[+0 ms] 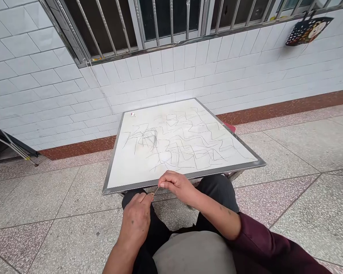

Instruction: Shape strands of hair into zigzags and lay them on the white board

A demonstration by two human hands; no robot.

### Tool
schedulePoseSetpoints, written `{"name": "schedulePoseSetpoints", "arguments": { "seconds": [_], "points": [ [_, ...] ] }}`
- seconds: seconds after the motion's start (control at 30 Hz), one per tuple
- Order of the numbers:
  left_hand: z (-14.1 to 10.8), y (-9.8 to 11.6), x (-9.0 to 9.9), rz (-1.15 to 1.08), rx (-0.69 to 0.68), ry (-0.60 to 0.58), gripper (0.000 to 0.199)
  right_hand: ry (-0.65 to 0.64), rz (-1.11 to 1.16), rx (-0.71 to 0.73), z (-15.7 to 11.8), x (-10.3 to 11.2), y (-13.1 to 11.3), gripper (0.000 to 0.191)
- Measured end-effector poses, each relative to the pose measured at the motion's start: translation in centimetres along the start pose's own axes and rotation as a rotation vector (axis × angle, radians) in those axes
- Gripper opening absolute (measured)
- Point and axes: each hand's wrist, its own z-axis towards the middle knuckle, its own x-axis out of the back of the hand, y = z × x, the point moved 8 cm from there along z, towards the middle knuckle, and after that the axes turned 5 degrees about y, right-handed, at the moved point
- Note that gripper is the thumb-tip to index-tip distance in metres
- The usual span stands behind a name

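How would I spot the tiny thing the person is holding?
Find the white table with the grey rim, by the tiled wall. At its near edge, the left hand and the right hand nearly meet; the thin strand spans the gap between them. It looks straight and golden-brown, unlike the crooked dark lines across the tabletop.

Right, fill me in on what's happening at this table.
The left hand and right hand hold a thin strand between their fingertips, in front of the near edge of a white table. On the tabletop lie many thin dark lines, probably strands too: a tangle toward the left, the others spread over the middle and right. A small object, too small to make out, sits near the far left corner.
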Motion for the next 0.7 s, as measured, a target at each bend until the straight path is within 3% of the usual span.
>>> {"name": "schedulePoseSetpoints", "arguments": {
  "seconds": [0.2, 0.33, 0.43, 0.53, 0.7],
  "points": [
    [0.1, -1.6, 1.1, -0.108, 0.068, -0.029, 0.034, 0.024, 0.044, -0.013, 0.0, 0.4, -0.6, 0.018],
    [-0.5, -5.1, 1.9, -0.321, 0.336, 0.112, 0.032, 0.145, 0.074, -0.067, 0.1, 1.7, -0.5, 0.015],
    [-1.1, -6.2, 0.1, -0.606, 0.565, 0.109, 0.036, 0.139, 0.132, -0.085, 0.0, 1.3, -0.8, 0.016],
    [-1.1, -4.5, -2.5, -0.930, 0.666, 0.088, 0.052, 0.114, 0.165, -0.057, -0.3, 0.1, -1.6, 0.018],
    [-1.1, -3.3, -4.1, -1.133, 0.724, 0.289, 0.043, 0.049, 0.337, -0.017, -0.7, -1.6, -2.3, 0.021]
  ]
}}
